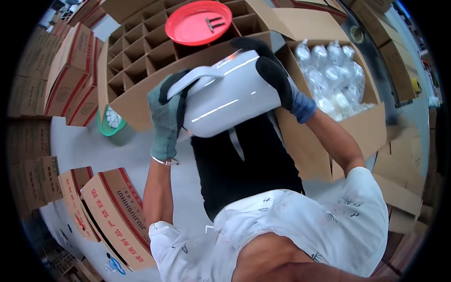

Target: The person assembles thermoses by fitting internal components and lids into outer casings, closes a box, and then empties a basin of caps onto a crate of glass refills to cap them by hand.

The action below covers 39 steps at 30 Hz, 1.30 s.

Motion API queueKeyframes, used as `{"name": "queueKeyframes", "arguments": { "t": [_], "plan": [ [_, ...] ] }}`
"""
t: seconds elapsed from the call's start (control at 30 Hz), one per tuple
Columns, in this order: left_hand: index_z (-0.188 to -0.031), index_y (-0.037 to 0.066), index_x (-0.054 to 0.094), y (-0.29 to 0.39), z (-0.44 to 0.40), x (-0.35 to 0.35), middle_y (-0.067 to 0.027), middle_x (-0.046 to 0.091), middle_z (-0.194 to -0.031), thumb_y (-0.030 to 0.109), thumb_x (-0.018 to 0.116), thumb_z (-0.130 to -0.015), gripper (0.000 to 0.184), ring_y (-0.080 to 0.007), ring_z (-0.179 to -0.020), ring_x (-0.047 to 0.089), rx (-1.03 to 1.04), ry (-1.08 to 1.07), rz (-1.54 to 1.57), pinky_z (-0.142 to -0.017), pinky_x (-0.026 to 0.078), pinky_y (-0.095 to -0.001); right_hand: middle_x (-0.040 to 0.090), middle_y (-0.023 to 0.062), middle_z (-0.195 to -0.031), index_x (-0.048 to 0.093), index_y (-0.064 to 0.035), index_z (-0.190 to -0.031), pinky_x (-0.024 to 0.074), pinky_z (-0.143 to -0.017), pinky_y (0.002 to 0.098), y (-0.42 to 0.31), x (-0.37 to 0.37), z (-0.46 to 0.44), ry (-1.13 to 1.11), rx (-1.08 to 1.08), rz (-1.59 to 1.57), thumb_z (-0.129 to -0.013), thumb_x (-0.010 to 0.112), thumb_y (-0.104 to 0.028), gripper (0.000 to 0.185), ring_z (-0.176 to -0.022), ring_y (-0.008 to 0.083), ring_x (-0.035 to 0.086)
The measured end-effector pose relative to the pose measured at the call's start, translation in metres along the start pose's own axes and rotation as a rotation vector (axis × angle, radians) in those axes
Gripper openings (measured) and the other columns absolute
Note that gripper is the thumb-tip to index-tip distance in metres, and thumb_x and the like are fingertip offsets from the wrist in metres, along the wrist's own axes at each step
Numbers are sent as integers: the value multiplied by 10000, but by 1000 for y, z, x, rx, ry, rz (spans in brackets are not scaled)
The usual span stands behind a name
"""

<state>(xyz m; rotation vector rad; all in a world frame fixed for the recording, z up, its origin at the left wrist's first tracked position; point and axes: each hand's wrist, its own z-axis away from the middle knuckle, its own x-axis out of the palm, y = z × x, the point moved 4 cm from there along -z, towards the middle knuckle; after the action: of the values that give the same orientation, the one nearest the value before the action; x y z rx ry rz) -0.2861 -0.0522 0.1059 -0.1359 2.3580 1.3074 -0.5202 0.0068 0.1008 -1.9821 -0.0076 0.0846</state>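
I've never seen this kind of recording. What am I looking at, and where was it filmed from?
No machine here: a person is working. The single picture comes from a camera on their head, looking forward and down. The gloved left hand and gloved right hand hold a glossy white vessel with a handle. Beyond it, a red dish bearing two small dark pieces sits on a divided carton; to the right, another open carton holds things in clear plastic.
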Motion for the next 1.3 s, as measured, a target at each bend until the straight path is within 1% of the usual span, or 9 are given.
{"name": "queueKeyframes", "arguments": {
  "t": [0.13,0.2,0.4,0.73,0.87,0.93,1.1,1.17,1.3],
  "plan": [
    [-1126,-45,627,-80,22,-25,-110,667,-1059,81,512,-911,275,-140,-942,623,-534,-60,472,-822,506,-292,559,102,-1248,533,-47,-1268,415,-984,287,58,-37,-96,-69,-56,48,-906,591,-158,382,-1154,184,528],
    [-1198,-28,577,-97,39,-29,-118,645,-1114,144,482,-948,318,-165,-987,614,-395,-184,274,-843,506,-306,648,72,-1083,601,-24,-1162,453,-895,286,94,-52,-145,31,-30,335,-913,611,-354,413,-1017,128,575],
    [-1303,0,474,-181,100,-22,-126,598,-1201,209,460,-981,384,-198,-1060,596,-871,-37,1052,-861,520,-320,617,136,-1152,525,-239,-1282,478,-925,409,191,-45,-224,-362,-47,1178,-805,659,-322,503,-1059,336,592],
    [-1360,29,396,-209,124,-14,-129,531,-1301,308,412,-996,458,-237,-1137,553,-923,100,1173,-918,504,-357,647,140,-908,559,-101,-1055,493,-742,422,203,-10,-245,-748,173,1502,-789,647,-136,282,-859,318,642],
    [-1381,40,371,-204,117,-20,-129,508,-1336,346,390,-1002,487,-254,-1167,535,-889,39,1082,-945,491,-371,617,147,-818,547,-82,-1011,501,-666,400,204,-29,-252,-307,-117,963,-809,627,-142,226,-768,277,628],
    [-1364,37,391,-199,113,-24,-128,525,-1309,325,402,-999,465,-240,-1138,551,-879,50,1061,-921,504,-363,566,50,-765,580,-65,-968,487,-613,287,203,-44,-245,-124,350,173,-851,596,-120,131,-705,139,587],
    [-1303,26,456,-186,102,-27,-120,589,-1205,257,436,-990,390,-197,-1034,608,-813,53,1111,-844,542,-333,639,31,-919,583,-59,-1175,496,-626,217,157,-26,-196,80,503,-814,-907,600,-212,309,-701,78,559],
    [-1259,25,496,-178,92,-28,-115,617,-1149,241,448,-981,356,-191,-995,621,-775,40,1088,-818,544,-332,653,47,-969,592,-56,-1175,522,-668,241,123,-22,-180,-92,130,-259,-913,602,-226,312,-752,98,597],
    [-1167,13,561,-180,82,-31,-97,655,-1050,198,488,-954,291,-179,-929,638,-616,-60,774,-774,539,-314,651,66,-1077,621,-51,-1144,543,-793,278,39,4,-146,-509,0,-15,-933,579,-254,295,-875,142,648]
  ]
}}
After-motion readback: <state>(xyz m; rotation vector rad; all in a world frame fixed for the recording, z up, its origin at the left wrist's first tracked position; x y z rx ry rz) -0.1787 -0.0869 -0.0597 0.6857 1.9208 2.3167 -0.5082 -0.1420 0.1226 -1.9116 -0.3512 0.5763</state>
